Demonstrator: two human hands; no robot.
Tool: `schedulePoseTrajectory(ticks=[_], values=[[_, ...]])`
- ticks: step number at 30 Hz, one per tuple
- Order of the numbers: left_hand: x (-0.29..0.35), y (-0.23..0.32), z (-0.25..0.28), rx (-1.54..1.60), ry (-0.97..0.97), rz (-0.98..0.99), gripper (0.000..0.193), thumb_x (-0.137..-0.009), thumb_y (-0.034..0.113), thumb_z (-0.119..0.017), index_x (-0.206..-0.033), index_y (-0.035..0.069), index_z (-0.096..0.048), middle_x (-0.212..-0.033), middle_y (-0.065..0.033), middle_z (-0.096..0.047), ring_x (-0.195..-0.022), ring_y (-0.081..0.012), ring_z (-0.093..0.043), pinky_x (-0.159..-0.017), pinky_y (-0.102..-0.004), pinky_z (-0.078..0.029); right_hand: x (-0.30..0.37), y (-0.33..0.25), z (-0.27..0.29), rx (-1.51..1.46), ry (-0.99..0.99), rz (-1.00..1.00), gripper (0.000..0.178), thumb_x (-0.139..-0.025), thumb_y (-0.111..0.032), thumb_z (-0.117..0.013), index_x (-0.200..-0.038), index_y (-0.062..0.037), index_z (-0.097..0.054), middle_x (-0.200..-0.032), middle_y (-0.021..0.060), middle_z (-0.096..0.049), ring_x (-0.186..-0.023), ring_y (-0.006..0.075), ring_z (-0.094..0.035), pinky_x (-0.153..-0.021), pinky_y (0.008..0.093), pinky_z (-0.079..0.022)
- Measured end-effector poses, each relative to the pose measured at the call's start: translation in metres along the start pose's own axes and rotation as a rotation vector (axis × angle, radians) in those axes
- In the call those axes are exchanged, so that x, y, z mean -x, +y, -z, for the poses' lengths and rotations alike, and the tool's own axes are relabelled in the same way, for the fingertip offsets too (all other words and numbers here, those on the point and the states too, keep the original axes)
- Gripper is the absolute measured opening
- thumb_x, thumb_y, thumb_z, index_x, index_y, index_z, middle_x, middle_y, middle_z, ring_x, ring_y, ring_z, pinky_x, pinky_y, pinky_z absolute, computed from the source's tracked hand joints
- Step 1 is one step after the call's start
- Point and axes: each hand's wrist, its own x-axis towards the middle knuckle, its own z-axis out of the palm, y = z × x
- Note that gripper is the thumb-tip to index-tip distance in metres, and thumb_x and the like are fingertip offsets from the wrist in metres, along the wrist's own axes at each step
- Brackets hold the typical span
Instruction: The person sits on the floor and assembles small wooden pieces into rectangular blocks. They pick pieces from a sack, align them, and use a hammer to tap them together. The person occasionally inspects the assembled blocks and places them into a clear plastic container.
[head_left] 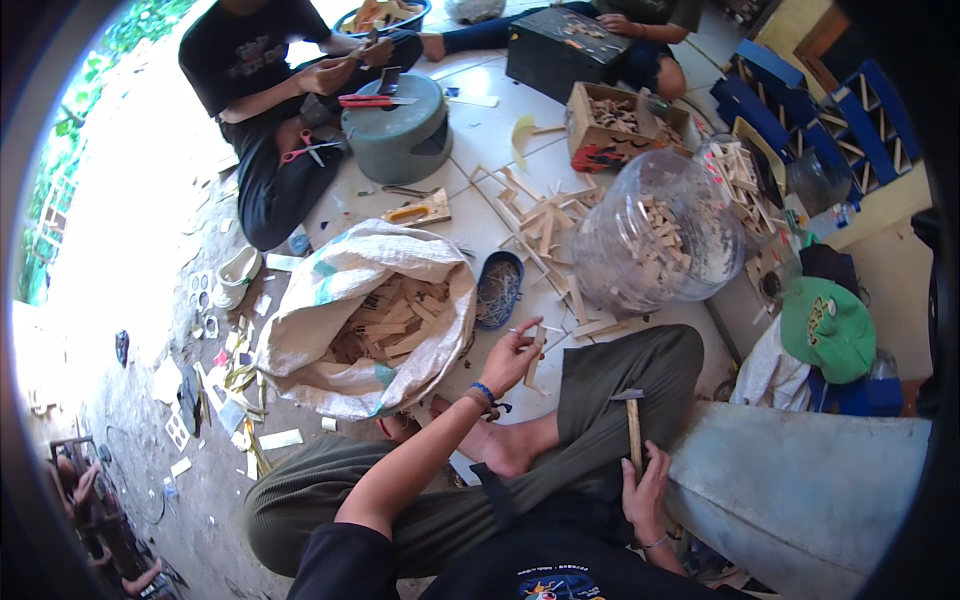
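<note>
My left hand [511, 362] reaches forward over my crossed legs, its fingers pinched on a small pale wooden piece [540, 336]. A thin white stick shows at its fingertips; I cannot make out what it is. My right hand [647, 492] rests by my right thigh, wrapped round the wooden handle of a hammer [633, 425], whose metal head points forward. Just beyond my left hand lies a blue oval dish [499, 291] of thin metal nails. To its left stands a white woven sack [300, 330] with its mouth rolled back, full of small wooden pieces.
A large clear plastic container [640, 200] of wood bits lies ahead right, beside joined wooden strips [545, 225]. Farther off are a cardboard box [590, 145] and a grey-green upturned tub [400, 130]. Two people sit across from me. A green cap [825, 330] lies at right.
</note>
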Motion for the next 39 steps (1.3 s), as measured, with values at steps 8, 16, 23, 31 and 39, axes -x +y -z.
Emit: schedulePoseTrajectory(ticks=[8, 16, 23, 31, 39], values=[[0.004, -0.039, 0.005, -0.422, 0.122, -0.064, 0.069, -0.095, 0.019, -0.073, -0.158, 0.024, -0.045, -0.112, -0.0186, -0.071, -0.1, -0.0306, -0.074, -0.089, -0.0406, -0.058, -0.102, -0.078, -0.007, -0.22, 0.177, 0.289, 0.038, -0.102, -0.014, -0.066, -0.136, -0.001, -0.057, -0.115, 0.0179, -0.06, -0.103, 0.0325, -0.062, -0.088, 0.0409, -0.051], [-0.001, -0.063, 0.009, -0.653, 0.151, -0.404, 0.052, -0.099, 0.028, -0.063, -0.146, 0.008, -0.052, -0.123, -0.027, -0.068, -0.114, -0.0458, -0.066, -0.097, -0.049, -0.053, -0.164, -0.235, -0.074, -0.513, -0.322, 0.742, 0.025, -0.1, -0.016, -0.067, -0.123, -0.0054, -0.067, -0.098, 0.0143, -0.067, -0.085, 0.0319, -0.067, -0.074, 0.0398, -0.053], [-0.011, -0.066, 0.017, -0.337, 0.18, -0.243, 0.05, -0.096, 0.024, -0.067, -0.139, 0.001, -0.054, -0.136, -0.0255, -0.059, -0.125, -0.0374, -0.058, -0.106, -0.0466, -0.045, -0.201, -0.266, -0.142, -0.368, -0.131, 0.675, 0.019, -0.104, -0.023, -0.063, -0.111, -0.0055, -0.065, -0.088, 0.0178, -0.072, -0.083, 0.0394, -0.071, -0.073, 0.046, -0.054], [-0.013, -0.039, 0.018, -0.069, 0.21, -0.25, 0.037, -0.097, 0.02, -0.072, -0.123, -0.001, -0.056, -0.1, -0.0201, -0.075, -0.093, -0.0215, -0.074, -0.08, -0.0374, -0.057, -0.225, -0.166, -0.125, 0.04, -0.113, 0.541, 0.028, -0.104, -0.029, -0.063, -0.115, -0.0048, -0.07, -0.093, 0.017, -0.07, -0.085, 0.0361, -0.07, -0.079, 0.0455, -0.053], [0.003, 0.069, 0.051, -0.831, 0.129, -0.559, 0.043, -0.102, 0.037, -0.066, -0.136, 0.011, -0.059, -0.09, -0.0205, -0.074, -0.079, -0.0368, -0.074, -0.067, -0.0456, -0.058, -0.272, -0.164, -0.081, -0.366, -0.322, 0.345, 0.03, -0.105, -0.03, -0.063, -0.106, -0.0013, -0.072, -0.078, 0.0085, -0.071, -0.074, 0.0161, -0.068, -0.069, 0.0329, -0.052]])
